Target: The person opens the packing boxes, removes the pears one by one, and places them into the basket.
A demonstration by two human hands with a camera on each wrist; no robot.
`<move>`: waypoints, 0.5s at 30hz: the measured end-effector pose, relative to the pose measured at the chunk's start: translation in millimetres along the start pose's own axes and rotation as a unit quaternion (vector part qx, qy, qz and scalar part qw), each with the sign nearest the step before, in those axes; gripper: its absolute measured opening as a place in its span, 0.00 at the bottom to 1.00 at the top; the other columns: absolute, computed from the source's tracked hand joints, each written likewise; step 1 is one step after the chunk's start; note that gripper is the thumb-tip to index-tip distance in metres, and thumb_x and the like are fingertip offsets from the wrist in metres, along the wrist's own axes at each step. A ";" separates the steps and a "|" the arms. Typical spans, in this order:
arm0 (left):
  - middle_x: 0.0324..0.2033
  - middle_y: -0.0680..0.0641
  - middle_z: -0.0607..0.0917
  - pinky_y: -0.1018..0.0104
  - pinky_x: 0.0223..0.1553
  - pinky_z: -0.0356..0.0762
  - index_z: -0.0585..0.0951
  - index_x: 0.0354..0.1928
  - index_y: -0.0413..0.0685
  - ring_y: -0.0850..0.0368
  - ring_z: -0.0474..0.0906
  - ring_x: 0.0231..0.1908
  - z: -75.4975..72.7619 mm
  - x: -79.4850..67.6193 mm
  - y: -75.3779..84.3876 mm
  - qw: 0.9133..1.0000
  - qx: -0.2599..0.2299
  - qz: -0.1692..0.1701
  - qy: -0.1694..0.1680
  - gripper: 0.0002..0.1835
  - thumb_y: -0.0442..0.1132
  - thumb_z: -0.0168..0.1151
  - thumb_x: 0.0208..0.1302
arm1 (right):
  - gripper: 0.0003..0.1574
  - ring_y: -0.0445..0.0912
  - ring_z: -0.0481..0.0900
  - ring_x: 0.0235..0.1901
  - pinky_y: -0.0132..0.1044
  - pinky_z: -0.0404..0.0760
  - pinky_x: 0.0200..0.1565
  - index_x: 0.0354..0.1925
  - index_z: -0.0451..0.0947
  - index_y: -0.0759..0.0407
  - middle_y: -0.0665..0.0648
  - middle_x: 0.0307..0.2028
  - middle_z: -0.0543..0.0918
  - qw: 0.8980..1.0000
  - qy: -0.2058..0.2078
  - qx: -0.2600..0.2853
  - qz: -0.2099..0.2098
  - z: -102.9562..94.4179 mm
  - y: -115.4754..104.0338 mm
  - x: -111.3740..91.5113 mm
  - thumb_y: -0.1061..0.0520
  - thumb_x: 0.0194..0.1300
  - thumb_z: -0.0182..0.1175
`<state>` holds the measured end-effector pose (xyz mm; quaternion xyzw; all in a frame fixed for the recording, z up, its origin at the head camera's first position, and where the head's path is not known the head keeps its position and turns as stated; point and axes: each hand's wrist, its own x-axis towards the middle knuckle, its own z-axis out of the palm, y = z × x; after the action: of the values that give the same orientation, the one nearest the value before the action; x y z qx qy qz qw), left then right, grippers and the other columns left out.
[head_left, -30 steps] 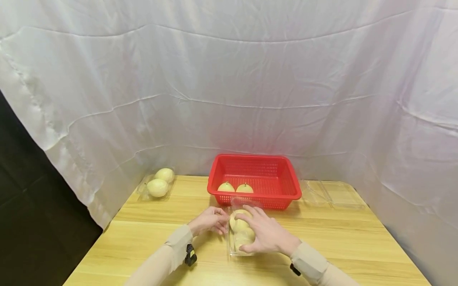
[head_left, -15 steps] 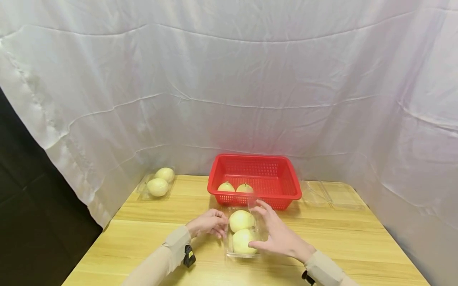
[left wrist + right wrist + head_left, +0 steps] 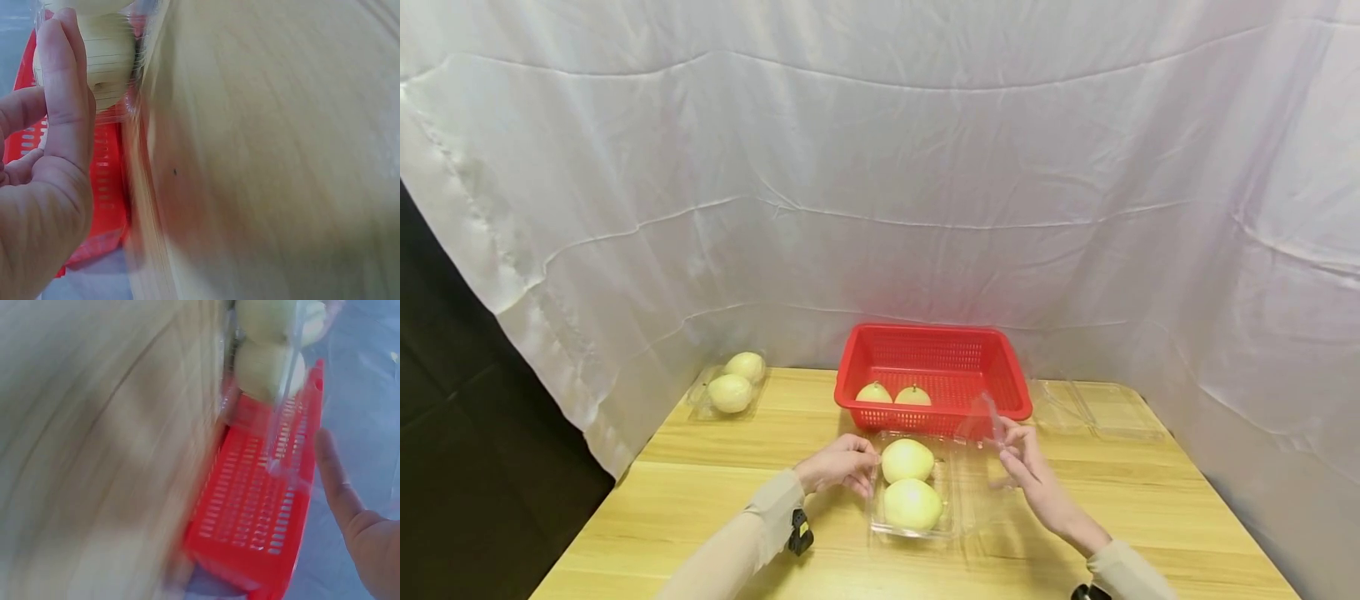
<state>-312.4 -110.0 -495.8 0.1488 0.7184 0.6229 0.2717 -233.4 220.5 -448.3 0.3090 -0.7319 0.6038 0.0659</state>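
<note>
In the head view a clear plastic clamshell box [image 3: 913, 533] lies on the table with two pale yellow pears, a far one [image 3: 907, 461] and a near one [image 3: 912, 505], side by side in it. My left hand [image 3: 838, 465] holds the box's left edge; in the left wrist view its fingertips [image 3: 57, 31] are right at the plastic wall. The lid [image 3: 979, 421] stands swung up on the right side, and my right hand [image 3: 1037, 479] pinches its raised edge with thumb and fingers. Only one straight digit of the right hand [image 3: 359, 528] shows in the blurred right wrist view.
A red basket [image 3: 934, 410] with two pears stands behind the box. At the back left, another clear box [image 3: 702, 408] holds two pears. Clear plastic packaging [image 3: 1123, 408] lies at the back right. A pale curtain [image 3: 880, 167] encloses the wooden table's back and sides.
The lid has swung from over the pears up and to the right, along with my right hand. My left hand has stayed at the box's left edge.
</note>
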 end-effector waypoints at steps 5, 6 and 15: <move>0.25 0.47 0.79 0.66 0.27 0.83 0.74 0.38 0.34 0.58 0.81 0.21 -1.5 0.4 0.7 1.000 0.002 0.003 0.002 0.07 0.34 0.53 0.71 | 0.18 0.35 0.80 0.51 0.47 0.85 0.33 0.56 0.46 0.76 0.56 0.62 0.62 0.999 -0.018 0.025 -0.018 -17.8 3.2 -4.1 0.71 0.73 0.40; 0.25 0.47 0.79 0.66 0.27 0.83 0.74 0.38 0.34 0.59 0.81 0.21 -1.8 0.5 0.4 1.000 0.004 0.005 0.003 0.08 0.34 0.53 0.71 | 0.20 0.37 0.82 0.48 0.47 0.85 0.32 0.58 0.47 0.75 0.52 0.60 0.66 1.000 -0.015 0.020 -0.014 -21.0 4.7 -5.1 0.70 0.73 0.41; 0.26 0.46 0.80 0.67 0.27 0.83 0.74 0.37 0.34 0.58 0.80 0.21 -3.2 1.4 -2.1 1.000 0.005 0.009 0.003 0.08 0.35 0.53 0.71 | 0.15 0.49 0.84 0.24 0.42 0.82 0.24 0.53 0.62 0.65 0.53 0.28 0.83 0.984 0.069 -0.057 0.154 -44.3 17.5 -14.0 0.59 0.74 0.51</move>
<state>-315.0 -112.2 -497.8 0.1545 0.7209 0.6222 0.2634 -243.7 268.1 -458.0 0.1460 -0.7976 0.5838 0.0402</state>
